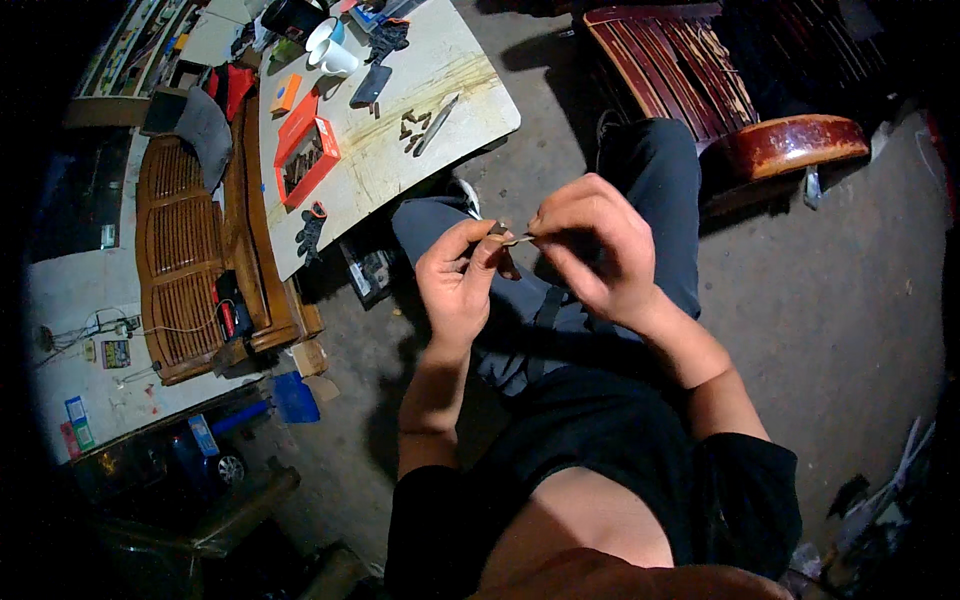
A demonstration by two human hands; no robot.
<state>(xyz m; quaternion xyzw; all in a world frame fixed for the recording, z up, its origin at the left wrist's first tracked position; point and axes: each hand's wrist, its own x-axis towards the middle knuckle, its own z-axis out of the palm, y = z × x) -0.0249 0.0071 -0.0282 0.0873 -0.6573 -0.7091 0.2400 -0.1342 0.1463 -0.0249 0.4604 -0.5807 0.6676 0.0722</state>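
Above my lap, both hands are raised close together, their fingertips almost meeting. My left hand (457, 285) is closed in a pinch on a small dark brown piece (509, 264), which sticks out past the thumb. A thin, pale, shiny sliver (519, 240) lies against the piece, its other end between the fingertips of my right hand (600, 245). Whether the sliver is a small tool or a part cannot be made out. On the table ahead lie several similar brown pieces (408, 131) and a slim pointed silver tool (436, 126) beside them.
The white table (450, 60) carries an open red box (326, 142) of brown pieces, a small orange box (285, 94), a dark phone-like slab (371, 86), mugs (338, 61) and dark gloves (310, 234). A wooden bench (180, 250) stands left, a slatted wooden chair (665, 70) ahead right.
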